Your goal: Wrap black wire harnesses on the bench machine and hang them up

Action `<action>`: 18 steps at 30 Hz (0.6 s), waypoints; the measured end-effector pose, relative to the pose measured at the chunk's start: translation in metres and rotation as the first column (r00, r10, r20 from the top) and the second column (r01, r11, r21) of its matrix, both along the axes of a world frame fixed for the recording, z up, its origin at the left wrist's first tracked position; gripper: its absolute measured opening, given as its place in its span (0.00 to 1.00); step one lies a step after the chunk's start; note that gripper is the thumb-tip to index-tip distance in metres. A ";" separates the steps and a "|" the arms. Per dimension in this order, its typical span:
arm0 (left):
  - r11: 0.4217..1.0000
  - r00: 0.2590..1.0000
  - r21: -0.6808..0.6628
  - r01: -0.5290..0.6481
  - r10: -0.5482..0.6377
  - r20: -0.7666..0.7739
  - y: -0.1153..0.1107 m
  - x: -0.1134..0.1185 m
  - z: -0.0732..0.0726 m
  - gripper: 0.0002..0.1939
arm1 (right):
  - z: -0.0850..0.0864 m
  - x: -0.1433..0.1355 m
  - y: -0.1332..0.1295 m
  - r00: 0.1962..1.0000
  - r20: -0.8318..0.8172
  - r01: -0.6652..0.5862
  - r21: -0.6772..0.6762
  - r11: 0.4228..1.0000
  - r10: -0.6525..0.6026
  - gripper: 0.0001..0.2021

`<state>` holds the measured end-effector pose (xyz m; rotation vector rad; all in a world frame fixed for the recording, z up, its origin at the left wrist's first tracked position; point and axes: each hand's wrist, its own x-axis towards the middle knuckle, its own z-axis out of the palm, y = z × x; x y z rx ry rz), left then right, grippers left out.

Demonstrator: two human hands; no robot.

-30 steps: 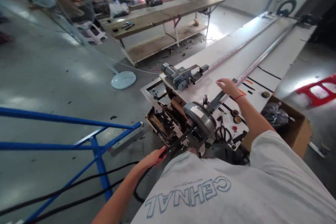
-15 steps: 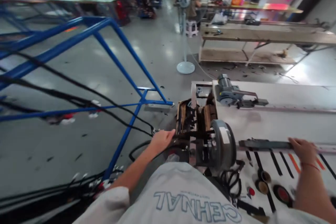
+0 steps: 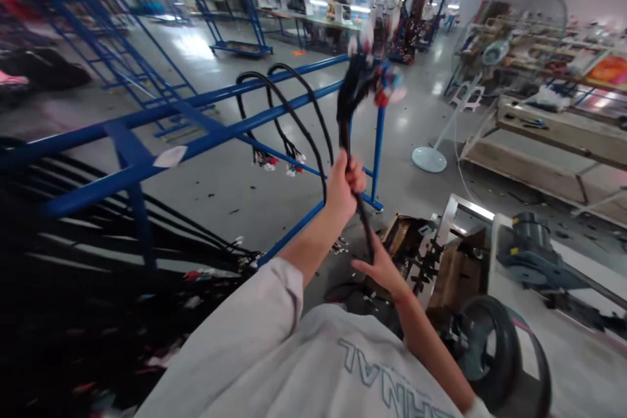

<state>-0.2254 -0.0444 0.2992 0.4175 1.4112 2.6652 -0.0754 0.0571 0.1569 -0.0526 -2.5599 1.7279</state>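
A black wire harness [image 3: 345,95] stands up in front of me, its upper end blurred, with white, red and blue connectors [image 3: 385,81] there. My left hand [image 3: 345,186] is closed around its middle. Lower down, my right hand [image 3: 385,268] is at the cable's lower stretch, thumb spread away and fingers extended; whether it bears any of the weight I cannot tell. Two more black harnesses [image 3: 298,108] loop over the blue rack [image 3: 215,134] just left of the held one, their connector ends hanging below the bar.
Many dark harnesses [image 3: 98,228] hang at the lower left of the rack. To my right are a cardboard box [image 3: 399,235], a grey motor unit [image 3: 533,255] on a white bench and a round machine wheel [image 3: 531,353]. A pedestal fan [image 3: 429,158] stands ahead.
My view has swung left toward the rack. My right hand has left the grey bar over the bench and come beside my left, which now holds the harness raised.
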 end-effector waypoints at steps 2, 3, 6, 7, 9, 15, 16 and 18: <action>0.982 0.989 0.139 -0.130 0.139 -0.054 -0.010 -0.050 0.043 0.22 | -0.020 -0.074 -0.042 0.990 0.143 -0.009 -0.036 0.999 0.014 0.27; 0.965 0.973 0.163 -0.205 0.218 -0.071 -0.024 -0.073 0.060 0.20 | -0.020 -0.105 -0.051 0.981 0.194 -0.002 -0.054 0.999 0.013 0.28; 0.870 0.856 -0.063 -0.489 0.465 -0.224 -0.089 -0.109 0.075 0.15 | 0.022 -0.185 -0.037 0.990 0.138 0.011 -0.105 0.994 0.004 0.29; 0.782 0.772 -0.146 -0.606 0.533 -0.346 -0.115 -0.106 0.071 0.15 | 0.045 -0.210 -0.028 0.999 0.033 0.018 -0.107 0.994 -0.014 0.28; 0.544 0.528 -0.194 -0.817 0.568 -0.632 -0.164 -0.084 0.055 0.16 | 0.088 -0.256 -0.015 0.981 -0.187 0.042 -0.085 0.996 -0.057 0.28; -0.152 0.240 -0.334 -0.930 0.437 -0.867 -0.251 -0.014 0.018 0.13 | 0.074 -0.316 -0.074 0.980 -0.197 -0.011 -0.016 1.000 0.008 0.24; -0.222 0.275 -0.394 -0.892 0.424 -0.863 -0.254 -0.012 0.015 0.13 | 0.061 -0.317 -0.086 0.990 -0.141 0.016 -0.011 1.000 -0.018 0.20; -0.306 0.349 -0.480 -0.822 0.396 -0.849 -0.256 -0.013 0.008 0.12 | 0.049 -0.320 -0.093 0.995 -0.058 0.084 -0.004 0.996 -0.084 0.17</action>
